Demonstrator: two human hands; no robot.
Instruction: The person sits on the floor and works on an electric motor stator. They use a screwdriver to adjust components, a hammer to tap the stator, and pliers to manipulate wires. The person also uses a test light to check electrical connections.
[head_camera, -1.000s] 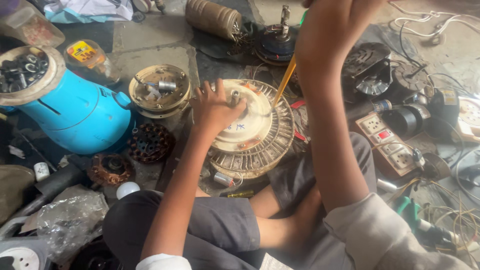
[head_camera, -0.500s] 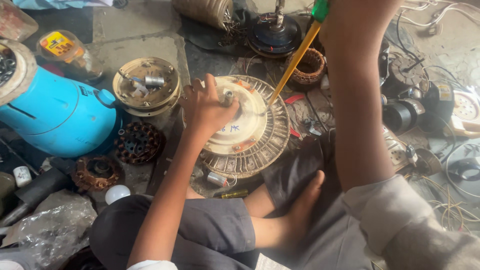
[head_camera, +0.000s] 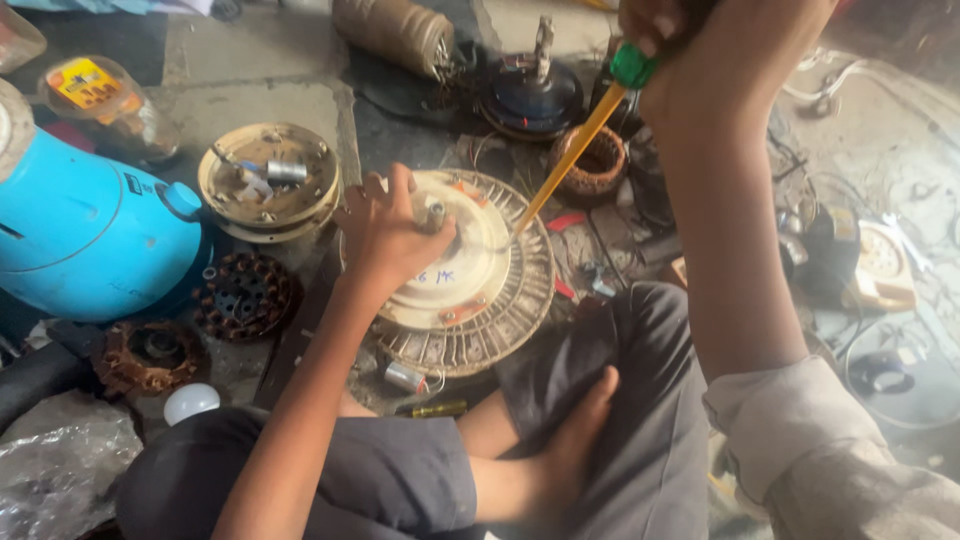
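Far out to the left of the left fingers sits a big rounded blue plastic drum (head_camera: 85, 235) on the concrete floor (head_camera: 270, 105), with a dark copper-wound stator ring (head_camera: 243, 295) just beside it and a small white bulb (head_camera: 191, 402) lower down. Up from those, close by the left fingers, lies a round cream metal cover plate (head_camera: 268, 182) with small loose parts in it. The left hand (head_camera: 385, 232) presses down on the cream ceiling-fan motor housing with its slotted rim (head_camera: 470, 275), fingers (head_camera: 400, 190) curled over the hub, gripping it as far as I can see from here. That housing rests on the floor in front of the crossed legs, directly under the left fingers. To the right, a yellow-shafted screwdriver with a green handle (head_camera: 575, 150) slants down, its tip meeting the housing's right side. The right hand (head_camera: 700, 50) is closed tight around the handle at the top edge. Just behind the shaft lies a brown coil ring (head_camera: 592, 170).
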